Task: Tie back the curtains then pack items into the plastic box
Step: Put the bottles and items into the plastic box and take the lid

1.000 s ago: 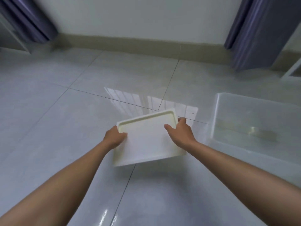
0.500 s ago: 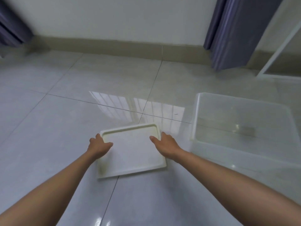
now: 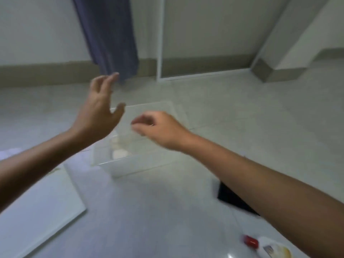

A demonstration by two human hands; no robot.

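Note:
The clear plastic box (image 3: 134, 163) stands on the tiled floor at the middle of the view. Both my hands hover in the air above it, and the picture is blurred by motion. My left hand (image 3: 98, 112) is raised over the box's left side with fingers spread and holds nothing. Over the box's middle, my right hand (image 3: 158, 129) hangs palm down with loosely curled fingers, also holding nothing. The white tray-like lid (image 3: 37, 207) lies flat on the floor at the lower left, apart from both hands. A purple curtain (image 3: 109, 36) hangs at the back wall.
A black flat object (image 3: 232, 199) lies on the floor partly under my right forearm. A white bottle with a red cap (image 3: 268, 248) lies at the bottom right. A white door frame (image 3: 160, 38) and a wall corner stand behind the box.
Both hands have let go of the white tray, which now lies on the floor at the left. The hands have risen over the clear box and the view has swung right.

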